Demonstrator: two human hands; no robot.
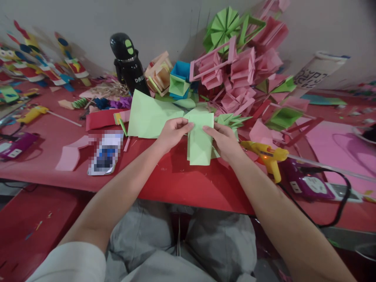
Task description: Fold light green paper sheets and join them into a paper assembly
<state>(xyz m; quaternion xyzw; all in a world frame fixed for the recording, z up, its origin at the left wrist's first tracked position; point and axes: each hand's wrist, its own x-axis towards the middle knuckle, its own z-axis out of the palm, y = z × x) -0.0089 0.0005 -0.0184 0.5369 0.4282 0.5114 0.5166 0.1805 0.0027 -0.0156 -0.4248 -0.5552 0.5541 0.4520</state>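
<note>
Between my two hands is a folded strip of light green paper (200, 143), held upright just above the red tabletop. My left hand (175, 131) pinches its upper left edge between thumb and fingers. On the other side, my right hand (225, 140) grips the upper right edge, its thumb resting on the front face. A larger light green sheet (154, 115) lies behind my left hand. Pleated green paper pieces (232, 120) sit just behind my right hand.
A yellow glue gun (267, 154) and a purple power strip (308, 180) lie to the right. On the left are a phone (106, 152) and pink paper strips (70, 152). A black bottle (131, 66) and piled pink folded-paper shapes (242, 66) stand behind.
</note>
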